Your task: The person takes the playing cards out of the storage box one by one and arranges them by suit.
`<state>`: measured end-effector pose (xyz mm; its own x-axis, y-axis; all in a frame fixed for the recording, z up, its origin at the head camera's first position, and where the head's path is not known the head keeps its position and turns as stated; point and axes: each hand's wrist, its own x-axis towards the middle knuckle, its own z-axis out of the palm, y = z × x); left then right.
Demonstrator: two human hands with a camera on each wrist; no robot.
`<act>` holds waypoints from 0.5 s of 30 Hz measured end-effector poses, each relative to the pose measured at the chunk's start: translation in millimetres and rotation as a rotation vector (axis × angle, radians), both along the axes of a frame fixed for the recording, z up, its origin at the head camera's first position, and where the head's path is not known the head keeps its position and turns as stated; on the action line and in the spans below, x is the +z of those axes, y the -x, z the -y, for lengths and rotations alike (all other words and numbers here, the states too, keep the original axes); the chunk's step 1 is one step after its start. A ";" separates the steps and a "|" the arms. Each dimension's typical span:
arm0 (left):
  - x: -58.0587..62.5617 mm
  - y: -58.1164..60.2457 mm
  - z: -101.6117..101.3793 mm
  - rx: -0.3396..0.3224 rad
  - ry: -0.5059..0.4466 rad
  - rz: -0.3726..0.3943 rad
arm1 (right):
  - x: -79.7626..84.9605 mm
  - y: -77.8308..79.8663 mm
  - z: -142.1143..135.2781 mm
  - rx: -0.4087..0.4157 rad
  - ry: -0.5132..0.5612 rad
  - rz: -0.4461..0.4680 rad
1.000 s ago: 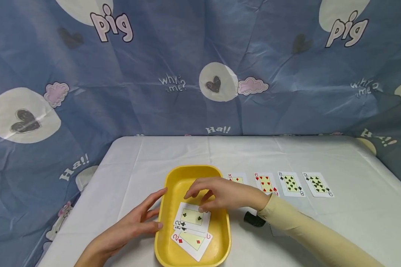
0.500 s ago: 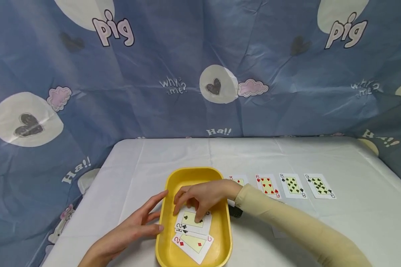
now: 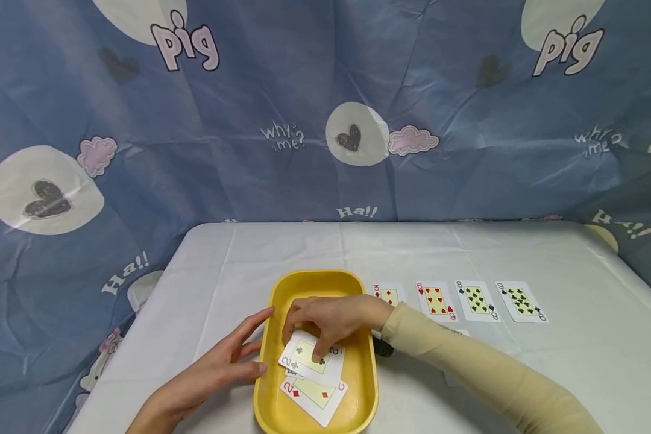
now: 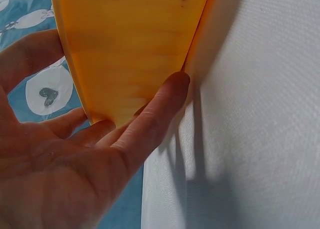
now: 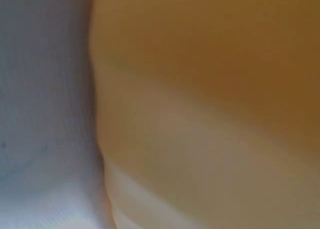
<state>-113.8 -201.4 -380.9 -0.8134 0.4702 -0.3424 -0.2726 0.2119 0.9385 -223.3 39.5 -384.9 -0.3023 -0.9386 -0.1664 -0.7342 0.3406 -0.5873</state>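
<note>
A yellow tray [image 3: 264, 398] stands on the white-covered table with several playing cards in it. My right hand [image 3: 331, 316] reaches inside and pinches the two of clubs [image 3: 304, 355], thumb on its face and fingers at its far edge. That card lies tilted, its left end raised over a mostly covered card. Below them, the two of diamonds [image 3: 317, 401] shows partly. My left hand [image 3: 222, 364] rests against the tray's left side with extended fingers. In the left wrist view, its fingertips touch the outer wall [image 4: 130, 49]. The right wrist view is blurred, filled mostly by yellow.
Right of the tray lies a row of cards: three of diamonds [image 3: 389, 292], six of hearts [image 3: 436, 301], eight of spades [image 3: 477, 300] and nine of clubs [image 3: 521, 301]. Another card [image 3: 452, 380] is mostly under the right sleeve [image 3: 477, 361]. A blue printed cloth [image 3: 304, 193] hangs behind.
My right hand has moved left and down onto the two of clubs, which now tilts and has shifted slightly. The left hand stays at the tray.
</note>
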 end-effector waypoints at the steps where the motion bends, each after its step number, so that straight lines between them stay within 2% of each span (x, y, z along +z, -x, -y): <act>1: -0.2 0.0 0.1 0.000 0.000 -0.002 | 0.4 -0.5 0.0 -0.019 0.011 -0.024; 4: -0.9 -0.2 -0.2 0.001 0.002 -0.009 | 1.4 -1.8 -0.2 -0.092 0.048 -0.065; 8: -1.1 -0.7 -0.5 0.012 0.008 -0.007 | 3.2 -2.3 -1.8 -0.164 0.097 -0.026; 15: 0.1 -0.7 -1.6 0.021 0.008 -0.002 | 6.6 -0.4 -6.0 -0.171 0.203 0.048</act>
<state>-113.1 -199.8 -380.8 -0.8239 0.4503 -0.3441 -0.2750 0.2132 0.9375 -222.9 45.5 -378.3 -0.4560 -0.8900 0.0020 -0.6453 0.3290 -0.6894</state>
